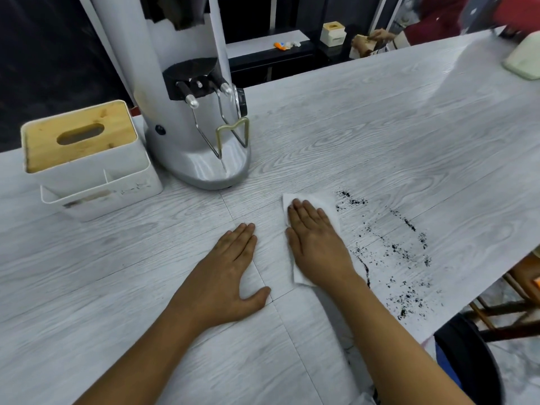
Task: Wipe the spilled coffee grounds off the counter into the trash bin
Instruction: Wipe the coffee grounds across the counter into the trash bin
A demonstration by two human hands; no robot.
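Observation:
Dark coffee grounds [400, 258] lie scattered over the right part of the pale wood-grain counter [350, 135], reaching close to its right edge. My right hand [317, 244] presses flat, fingers straight, on a white tissue [324, 201] just left of the grounds. My left hand [233, 264] rests flat on the bare counter, a little left of the tissue. Below the counter's right edge a black round trash bin [473, 361] shows in part.
A grey coffee grinder [187, 118] stands at the back left with a white tissue box with a wooden lid [84, 159] beside it. A pale board [523, 59] lies at the far right. Another person's hand [380, 35] is beyond the far edge. Wooden chair legs [508, 305] stand near the bin.

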